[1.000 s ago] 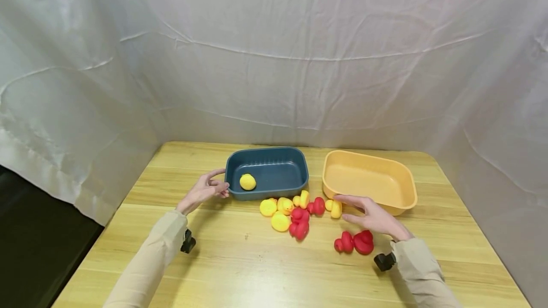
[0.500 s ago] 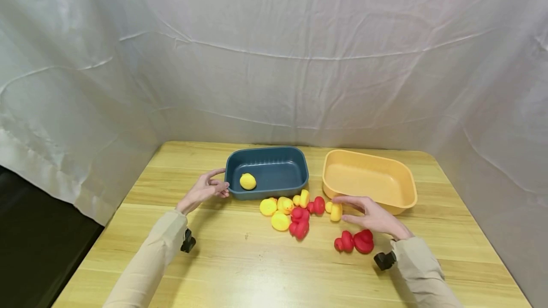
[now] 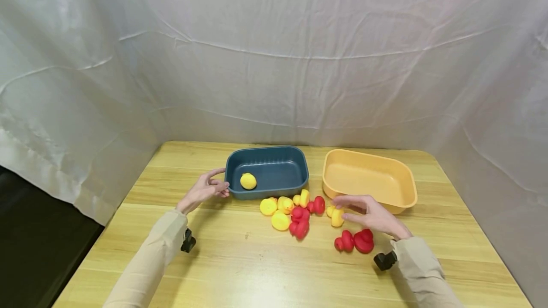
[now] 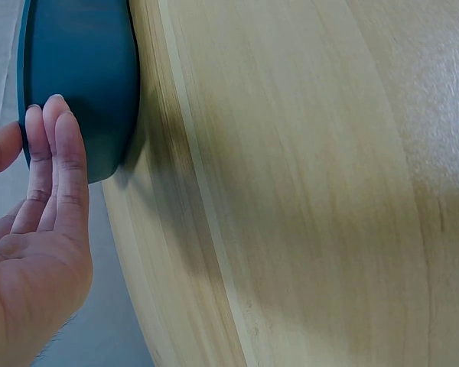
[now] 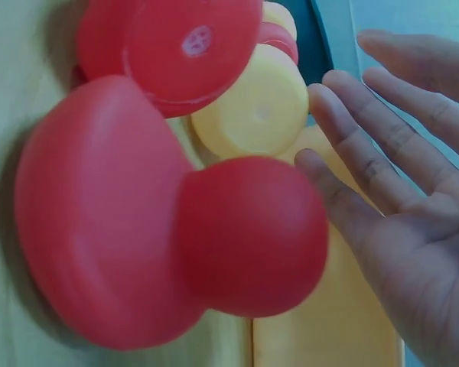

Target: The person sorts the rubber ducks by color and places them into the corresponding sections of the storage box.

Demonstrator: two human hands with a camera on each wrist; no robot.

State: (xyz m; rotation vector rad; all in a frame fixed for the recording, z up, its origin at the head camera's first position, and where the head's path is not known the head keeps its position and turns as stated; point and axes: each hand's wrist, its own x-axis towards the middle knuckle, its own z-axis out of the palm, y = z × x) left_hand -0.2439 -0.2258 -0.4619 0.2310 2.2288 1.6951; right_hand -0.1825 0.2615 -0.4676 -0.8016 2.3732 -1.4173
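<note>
My left hand (image 3: 220, 182) rests with straight fingers against the left end of a dark blue tub (image 3: 299, 163). The left wrist view shows these fingers (image 4: 57, 153) flat on the tub wall (image 4: 80, 76). One yellow duck (image 3: 248, 181) lies inside the tub. My right hand (image 3: 342, 209) is flat and open, and its fingertips touch a yellow duck (image 3: 337, 216) in front of the orange tub (image 3: 402, 175). Two red ducks (image 3: 355, 241) lie just under that wrist. In the right wrist view a red duck (image 5: 138, 229) is close, with the open hand (image 5: 344, 99) beside it.
A pile of yellow and red ducks (image 3: 288, 210) lies before the blue tub. The wooden table (image 3: 257, 270) is bare towards me. White cloth hangs behind and on both sides. The table's left edge drops to a dark floor.
My right hand has drawn back slightly toward me, and the yellow duck at its fingertips has slid a little nearer. The left hand has not moved.
</note>
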